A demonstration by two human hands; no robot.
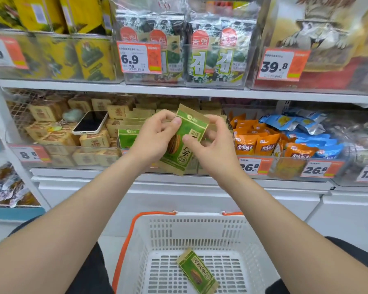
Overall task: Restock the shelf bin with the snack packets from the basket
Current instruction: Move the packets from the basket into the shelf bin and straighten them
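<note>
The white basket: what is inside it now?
One green snack packet lies flat on the bottom of the basket. The rest of the visible bottom is bare; the nearest part is cut off by the picture edge.

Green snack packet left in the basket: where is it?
Head view, bottom centre: the loose green paper snack packet lies flat on the floor of the white plastic basket, below the twin green packet that the left hand and right hand grip.
</note>
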